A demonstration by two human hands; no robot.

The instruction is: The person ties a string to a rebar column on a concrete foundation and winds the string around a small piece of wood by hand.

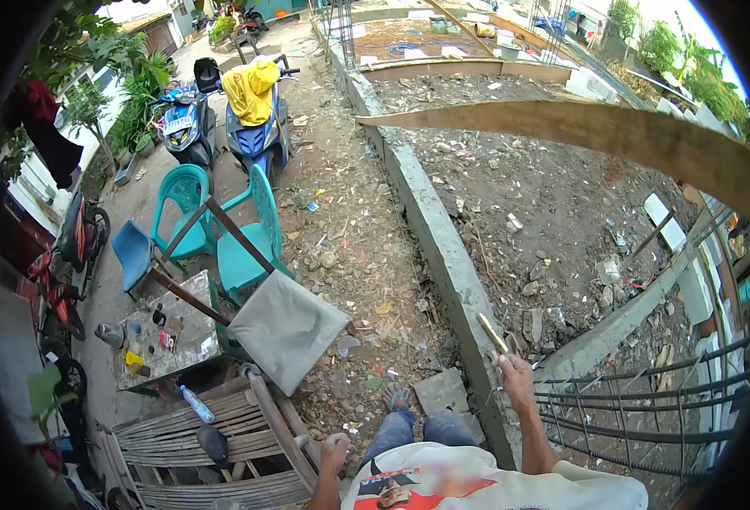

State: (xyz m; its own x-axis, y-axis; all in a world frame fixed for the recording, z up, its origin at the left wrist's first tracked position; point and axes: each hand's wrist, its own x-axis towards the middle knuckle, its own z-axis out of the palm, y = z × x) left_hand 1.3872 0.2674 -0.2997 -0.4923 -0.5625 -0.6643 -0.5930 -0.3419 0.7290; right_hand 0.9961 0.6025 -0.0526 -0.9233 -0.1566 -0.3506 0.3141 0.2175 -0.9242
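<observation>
My right hand point(518, 378) is closed around a short, narrow, pale tan stick-like piece point(492, 333), whose upper end points forward over the low concrete beam point(447, 255). Its lower end is hidden in my fingers, and I cannot make out its exact kind. Low in front of my body, my left hand point(334, 450) is curled into a fist with nothing seen sticking out of it. The bamboo bench point(264, 416) stands just left of that hand.
A grey square-topped chair point(286, 327), teal plastic chairs point(247, 255) and a cluttered low table point(188, 340) stand left. Parked scooters point(260, 144) are farther ahead. Steel rebar point(639, 408) lies to my right, and a wooden plank point(596, 123) crosses the upper right. Rubble covers the ground.
</observation>
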